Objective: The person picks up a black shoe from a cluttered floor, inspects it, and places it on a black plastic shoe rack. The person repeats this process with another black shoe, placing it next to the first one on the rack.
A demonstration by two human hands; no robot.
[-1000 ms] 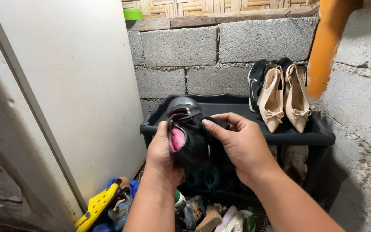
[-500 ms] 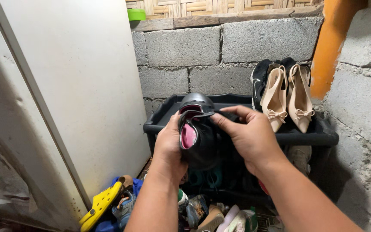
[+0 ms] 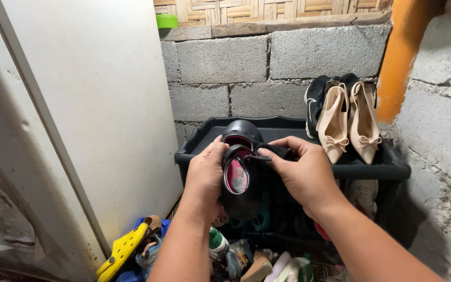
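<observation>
Both hands' grip — left hand [image 3: 204, 175], right hand [image 3: 301, 175] — holds black shoe [image 3: 240, 180].

Black shoe [image 3: 241, 183] glossy leather; block wall [image 3: 267, 68] rough concrete.

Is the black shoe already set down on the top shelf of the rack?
No, the black shoe is held in front of the black rack, between the left hand and right hand.

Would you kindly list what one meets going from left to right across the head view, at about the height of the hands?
White panel → left hand → black shoe with pink lining → right hand → beige pointed heels → grey block wall.
</observation>
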